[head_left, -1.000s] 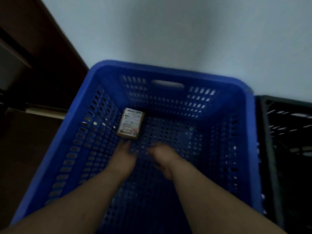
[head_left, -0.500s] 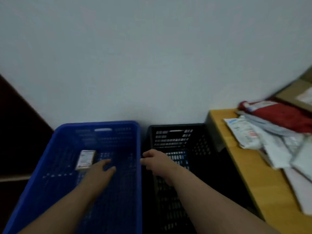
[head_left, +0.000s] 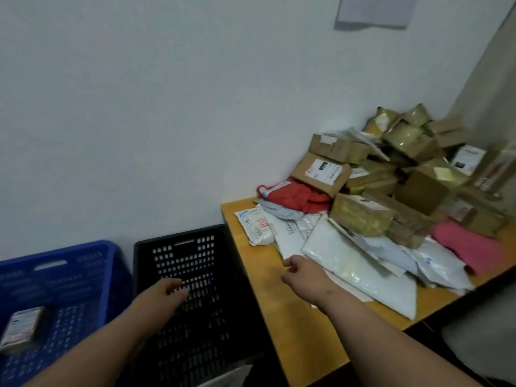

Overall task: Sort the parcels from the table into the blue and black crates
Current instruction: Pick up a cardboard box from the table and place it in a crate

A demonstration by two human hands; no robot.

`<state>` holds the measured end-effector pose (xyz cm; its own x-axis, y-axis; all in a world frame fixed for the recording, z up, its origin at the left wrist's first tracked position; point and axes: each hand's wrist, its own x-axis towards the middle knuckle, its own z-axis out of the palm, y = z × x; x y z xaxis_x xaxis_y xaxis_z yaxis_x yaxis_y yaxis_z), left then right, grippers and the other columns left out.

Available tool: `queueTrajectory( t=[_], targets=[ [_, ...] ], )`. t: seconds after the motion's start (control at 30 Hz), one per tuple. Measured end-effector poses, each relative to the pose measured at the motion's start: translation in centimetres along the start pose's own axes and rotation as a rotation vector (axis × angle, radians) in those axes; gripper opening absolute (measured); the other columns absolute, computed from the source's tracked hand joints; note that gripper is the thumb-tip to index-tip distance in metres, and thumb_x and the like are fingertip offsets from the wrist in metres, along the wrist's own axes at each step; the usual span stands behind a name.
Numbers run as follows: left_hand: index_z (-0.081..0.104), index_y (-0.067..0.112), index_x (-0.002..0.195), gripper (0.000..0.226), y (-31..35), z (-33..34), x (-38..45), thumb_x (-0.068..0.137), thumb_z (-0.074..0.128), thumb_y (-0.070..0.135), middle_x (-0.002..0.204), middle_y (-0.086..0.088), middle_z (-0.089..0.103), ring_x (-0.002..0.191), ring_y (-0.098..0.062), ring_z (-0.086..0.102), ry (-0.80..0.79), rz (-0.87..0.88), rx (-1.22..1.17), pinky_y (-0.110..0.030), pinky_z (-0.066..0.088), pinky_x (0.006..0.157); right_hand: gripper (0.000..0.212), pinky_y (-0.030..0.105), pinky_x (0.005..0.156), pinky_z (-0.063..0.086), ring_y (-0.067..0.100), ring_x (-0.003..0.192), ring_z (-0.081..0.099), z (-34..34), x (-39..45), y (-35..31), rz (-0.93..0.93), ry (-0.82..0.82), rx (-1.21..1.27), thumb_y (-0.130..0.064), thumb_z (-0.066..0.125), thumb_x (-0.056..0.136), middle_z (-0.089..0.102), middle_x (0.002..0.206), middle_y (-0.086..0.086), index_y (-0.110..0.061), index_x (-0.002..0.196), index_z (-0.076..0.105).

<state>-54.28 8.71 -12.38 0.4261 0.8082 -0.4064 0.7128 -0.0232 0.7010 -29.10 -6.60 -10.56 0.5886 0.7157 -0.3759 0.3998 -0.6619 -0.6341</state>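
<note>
Spreading across the wooden bench: a heap of parcels. Standing beside it, black crate, then blue crate holding one small box. Hovering empty, fingers loosely curled: right hand over the bench edge, left hand above the black crate.

Crates: two, one blue crate at left, one black crate to its right. Small labelled box: one, lying in the blue crate. Table: one, at right. Parcels on it: one mixed heap of brown cartons, pale mailer bags, and red and pink soft packs; too overlapped and blurred for a firm count. Hands: two.
</note>
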Motion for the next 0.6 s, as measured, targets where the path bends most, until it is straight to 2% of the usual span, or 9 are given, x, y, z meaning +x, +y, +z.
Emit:
queueTrajectory(
  t=[0.1, 0.17, 0.23, 0.27, 0.37, 0.5, 0.6],
  targets=[
    [0.048, 0.022, 0.138, 0.045, 6.2, 5.1, 1.6, 0.097, 0.053, 0.039, 0.129, 0.003, 0.056, 0.095, -0.008, 0.055, -0.012, 0.021, -0.013, -0.024, 0.044, 0.071, 0.036, 0.026, 0.093, 0.044, 0.019, 0.115, 0.056, -6.4, 1.8, 5.0, -0.003, 0.125, -0.002, -0.023, 0.055, 0.094, 0.059, 0.127, 0.003, -0.015, 0.129, 0.056],
    [0.048, 0.022, 0.138, 0.044, 10.9, 9.1, 2.5, 0.096, 0.054, 0.038, 0.121, 0.007, 0.056, 0.093, -0.007, 0.056, -0.023, 0.012, -0.070, -0.026, 0.045, 0.069, 0.032, 0.024, 0.085, 0.043, 0.022, 0.111, 0.059, -11.1, 3.6, 8.2, 0.017, 0.216, -0.010, -0.023, 0.056, 0.093, 0.063, 0.122, 0.006, -0.013, 0.123, 0.059],
    [0.048, 0.022, 0.138, 0.045, 15.8, 13.2, 3.0, 0.095, 0.056, 0.037, 0.129, 0.003, 0.056, 0.103, -0.012, 0.056, -0.073, 0.013, -0.095, -0.031, 0.048, 0.082, 0.029, 0.026, 0.080, 0.043, 0.027, 0.107, 0.059, -15.8, 5.2, 11.2, 0.071, 0.311, -0.057, -0.027, 0.058, 0.091, 0.063, 0.116, 0.009, -0.013, 0.115, 0.061],
    [0.047, 0.023, 0.139, 0.047, 17.9, 15.2, 3.1, 0.095, 0.056, 0.036, 0.134, 0.000, 0.053, 0.109, -0.016, 0.054, -0.100, 0.018, -0.110, -0.034, 0.047, 0.089, 0.032, 0.028, 0.083, 0.043, 0.029, 0.109, 0.057, -17.8, 6.1, 12.5, 0.096, 0.352, -0.095, -0.030, 0.058, 0.089, 0.060, 0.118, 0.011, -0.014, 0.117, 0.061],
    [0.045, 0.026, 0.140, 0.049, 23.2, 19.8, 3.6, 0.094, 0.058, 0.036, 0.140, -0.002, 0.048, 0.115, -0.017, 0.049, -0.178, 0.062, -0.163, -0.033, 0.044, 0.096, 0.060, 0.042, 0.100, 0.044, 0.035, 0.121, 0.047, -22.3, 9.3, 15.0, 0.179, 0.423, -0.078, -0.046, 0.062, 0.082, 0.047, 0.133, 0.015, -0.015, 0.132, 0.050],
    [0.040, 0.025, 0.144, 0.054, 27.3, 24.1, 5.4, 0.095, 0.057, 0.036, 0.143, -0.003, 0.047, 0.120, -0.019, 0.049, -0.237, 0.023, -0.216, -0.035, 0.044, 0.101, 0.107, 0.052, 0.108, 0.033, 0.037, 0.135, 0.034, -23.0, 13.5, 15.9, 0.239, 0.330, -0.072, -0.079, 0.060, 0.067, 0.033, 0.147, 0.016, -0.014, 0.147, 0.029],
    [0.038, 0.025, 0.146, 0.057, 29.1, 26.4, 6.8, 0.095, 0.058, 0.037, 0.135, -0.004, 0.051, 0.112, -0.019, 0.054, -0.261, -0.073, -0.315, -0.036, 0.047, 0.096, 0.115, 0.048, 0.104, 0.035, 0.035, 0.131, 0.034, -21.4, 15.4, 16.3, 0.252, 0.318, -0.041, -0.078, 0.065, 0.062, 0.028, 0.142, 0.013, -0.014, 0.148, 0.021]
  ],
)
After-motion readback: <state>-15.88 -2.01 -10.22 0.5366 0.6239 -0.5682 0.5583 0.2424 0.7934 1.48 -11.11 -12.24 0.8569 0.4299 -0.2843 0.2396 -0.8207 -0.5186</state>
